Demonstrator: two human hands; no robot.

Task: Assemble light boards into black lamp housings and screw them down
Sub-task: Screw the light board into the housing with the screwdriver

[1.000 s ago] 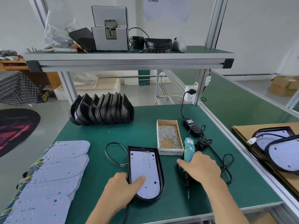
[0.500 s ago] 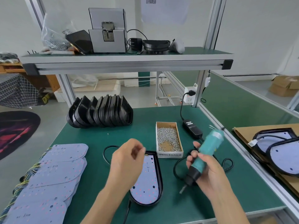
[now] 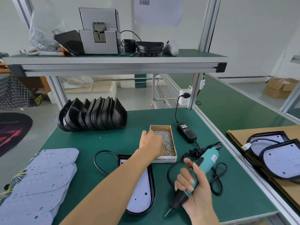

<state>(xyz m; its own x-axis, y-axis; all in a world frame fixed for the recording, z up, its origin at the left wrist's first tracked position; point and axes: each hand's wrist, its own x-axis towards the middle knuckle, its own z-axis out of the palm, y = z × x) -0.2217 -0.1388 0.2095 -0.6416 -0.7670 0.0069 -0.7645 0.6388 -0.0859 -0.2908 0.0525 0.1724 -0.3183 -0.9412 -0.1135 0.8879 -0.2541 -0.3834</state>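
A black lamp housing (image 3: pixel 152 189) lies on the green table near the front, with a pale light board (image 3: pixel 141 197) seated inside it; my left forearm crosses over its upper part. My left hand (image 3: pixel 151 143) reaches into the cardboard box of small screws (image 3: pixel 168 141), fingers down among them; whether it pinches a screw is hidden. My right hand (image 3: pixel 194 192) grips the teal electric screwdriver (image 3: pixel 206 163) lifted off the table, bit pointing down-left, to the right of the housing.
A row of empty black housings (image 3: pixel 92 116) stands at the back left. A stack of light boards (image 3: pixel 40 179) with wires lies front left. The screwdriver's power adapter (image 3: pixel 186 131) and coiled cable (image 3: pixel 217 177) lie right. Finished lamps (image 3: pixel 276 153) rest on cardboard, far right.
My left hand left the light board and moved up-right into the screw box. My right hand picked the screwdriver up off the table and now holds it tilted.
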